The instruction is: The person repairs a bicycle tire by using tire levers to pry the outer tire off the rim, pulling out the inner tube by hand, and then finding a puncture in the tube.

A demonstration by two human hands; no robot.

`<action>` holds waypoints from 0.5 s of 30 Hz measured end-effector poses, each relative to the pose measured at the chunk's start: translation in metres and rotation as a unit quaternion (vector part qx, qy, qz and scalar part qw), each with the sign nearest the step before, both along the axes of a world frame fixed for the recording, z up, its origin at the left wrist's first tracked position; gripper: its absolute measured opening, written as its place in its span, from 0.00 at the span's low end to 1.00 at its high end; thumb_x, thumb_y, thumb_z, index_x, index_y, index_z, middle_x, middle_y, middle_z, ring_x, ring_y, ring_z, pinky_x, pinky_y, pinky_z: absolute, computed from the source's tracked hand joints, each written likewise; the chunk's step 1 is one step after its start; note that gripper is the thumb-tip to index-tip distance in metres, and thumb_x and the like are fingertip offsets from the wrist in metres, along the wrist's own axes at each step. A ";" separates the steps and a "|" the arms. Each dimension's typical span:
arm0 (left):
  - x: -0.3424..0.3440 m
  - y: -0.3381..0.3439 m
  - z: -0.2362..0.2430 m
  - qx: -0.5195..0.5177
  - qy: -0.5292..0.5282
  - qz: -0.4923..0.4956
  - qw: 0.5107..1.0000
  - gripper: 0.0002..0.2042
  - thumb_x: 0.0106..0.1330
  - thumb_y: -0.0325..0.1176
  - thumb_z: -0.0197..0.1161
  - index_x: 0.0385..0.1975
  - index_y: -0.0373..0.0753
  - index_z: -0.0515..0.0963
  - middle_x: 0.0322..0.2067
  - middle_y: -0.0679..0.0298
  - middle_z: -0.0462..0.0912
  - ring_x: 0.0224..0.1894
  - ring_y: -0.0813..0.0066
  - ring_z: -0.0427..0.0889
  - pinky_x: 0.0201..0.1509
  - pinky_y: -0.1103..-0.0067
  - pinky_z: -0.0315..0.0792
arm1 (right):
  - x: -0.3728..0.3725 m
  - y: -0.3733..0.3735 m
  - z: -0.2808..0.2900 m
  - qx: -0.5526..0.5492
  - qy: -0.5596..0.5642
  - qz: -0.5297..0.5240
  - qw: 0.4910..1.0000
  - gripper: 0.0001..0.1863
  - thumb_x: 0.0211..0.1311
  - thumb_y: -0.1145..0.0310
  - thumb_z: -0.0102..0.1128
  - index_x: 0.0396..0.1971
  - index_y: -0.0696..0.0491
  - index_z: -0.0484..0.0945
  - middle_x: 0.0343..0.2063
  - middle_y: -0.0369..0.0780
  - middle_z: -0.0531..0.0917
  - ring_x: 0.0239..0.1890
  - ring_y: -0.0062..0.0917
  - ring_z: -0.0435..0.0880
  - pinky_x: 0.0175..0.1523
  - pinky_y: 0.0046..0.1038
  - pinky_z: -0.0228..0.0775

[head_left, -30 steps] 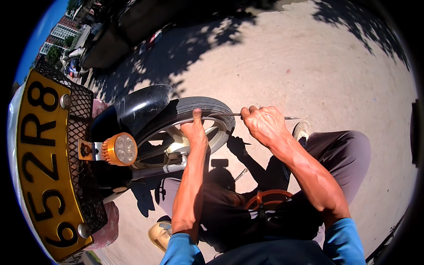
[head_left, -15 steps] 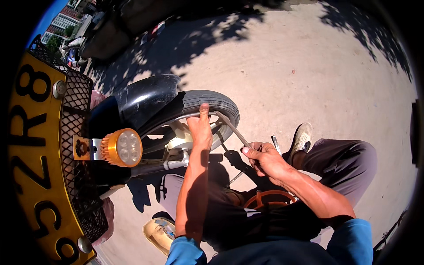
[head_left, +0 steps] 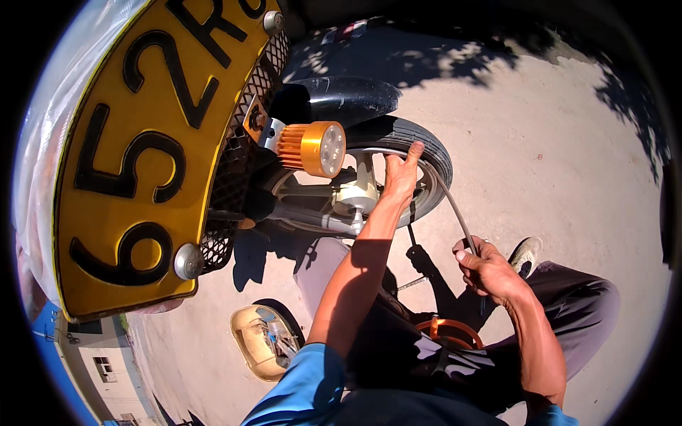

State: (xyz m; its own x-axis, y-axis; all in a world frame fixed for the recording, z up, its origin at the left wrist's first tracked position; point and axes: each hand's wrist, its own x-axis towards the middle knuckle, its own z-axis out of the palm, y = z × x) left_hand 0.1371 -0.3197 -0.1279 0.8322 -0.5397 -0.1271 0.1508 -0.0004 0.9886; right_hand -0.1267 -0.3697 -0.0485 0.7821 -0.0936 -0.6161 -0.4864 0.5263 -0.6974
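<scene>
The right hand grips a slim metal tyre lever, whose far end meets the wheel rim. The left hand lies against that rim, thumb up along the black tyre; whether its hidden fingers close on anything, I cannot tell. The lever seems engaged, yet the tyre encircles the rim with no freed stretch visible, so much looks left. An orange lamp crowds the left; pale ground spreads rightward.
</scene>
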 end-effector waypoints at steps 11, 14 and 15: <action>-0.011 -0.013 0.004 0.013 -0.044 0.041 0.998 0.35 0.62 0.54 0.66 0.56 0.29 0.67 0.51 0.58 0.75 0.54 0.69 0.69 0.62 0.75 0.61 | 0.030 0.092 -0.076 -0.228 -0.029 -0.245 0.942 0.13 0.69 0.62 0.56 0.32 0.58 0.73 0.17 0.30 0.67 0.21 0.15 0.62 0.26 0.24 0.56; -0.012 -0.001 0.001 0.030 -0.093 0.027 0.995 0.37 0.66 0.56 0.61 0.57 0.25 0.62 0.52 0.53 0.73 0.52 0.66 0.72 0.60 0.72 0.64 | 0.021 0.079 -0.085 -0.207 -0.031 -0.215 0.954 0.13 0.68 0.61 0.59 0.33 0.57 0.75 0.17 0.28 0.66 0.19 0.13 0.60 0.24 0.21 0.53; -0.019 -0.007 0.005 0.091 -0.069 0.010 0.993 0.37 0.67 0.56 0.59 0.58 0.25 0.61 0.52 0.51 0.73 0.53 0.64 0.72 0.61 0.71 0.64 | 0.019 0.072 -0.086 -0.205 -0.034 -0.223 0.953 0.12 0.69 0.62 0.58 0.33 0.56 0.75 0.17 0.27 0.66 0.19 0.12 0.60 0.23 0.21 0.52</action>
